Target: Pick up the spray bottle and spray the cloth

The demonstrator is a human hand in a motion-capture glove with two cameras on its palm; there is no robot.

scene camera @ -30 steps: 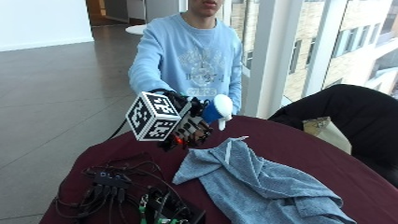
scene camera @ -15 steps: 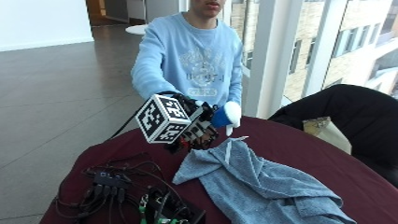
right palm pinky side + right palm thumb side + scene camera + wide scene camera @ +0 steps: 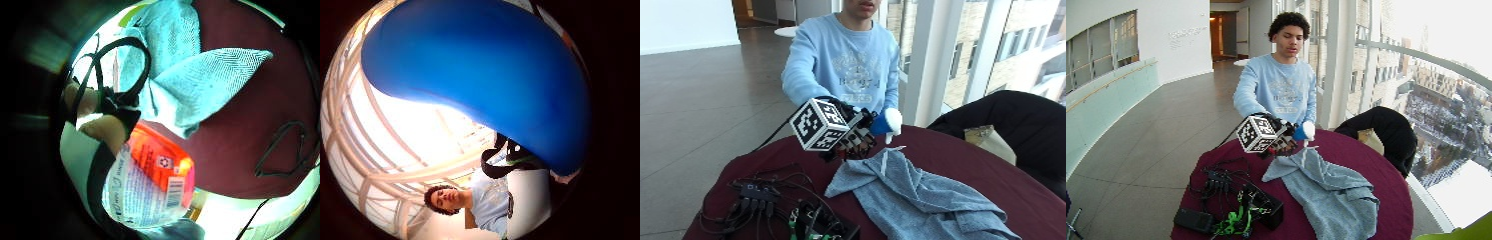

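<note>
Right hand: the gloved right hand (image 3: 853, 136) is held up above the table's near-left part, fingers curled round the spray bottle (image 3: 883, 125); the bare fingertips (image 3: 107, 127) are seen wrapped on the bottle's body in the little-finger-side palm view.
Left hand: hidden from every view, so nothing can be told of it.
Cable box: a black box with a bundle of cables (image 3: 763, 197) is seen on the table's left part, with green clips (image 3: 1236, 222) beside it.
Spray bottle: it is lifted clear of the table, its blue and white head pointing right, above the cloth's near corner; an orange label with a barcode (image 3: 162, 172) is shown on its body, and the blue head (image 3: 485, 75) fills the thumb-side palm view.
Cloth: the grey-blue cloth (image 3: 919, 195) is spread crumpled on the dark red round table (image 3: 973, 160), right of the hand, one corner lying just under the bottle.
Bag: a black bag (image 3: 1013, 120) is seen beyond the table's right edge.
</note>
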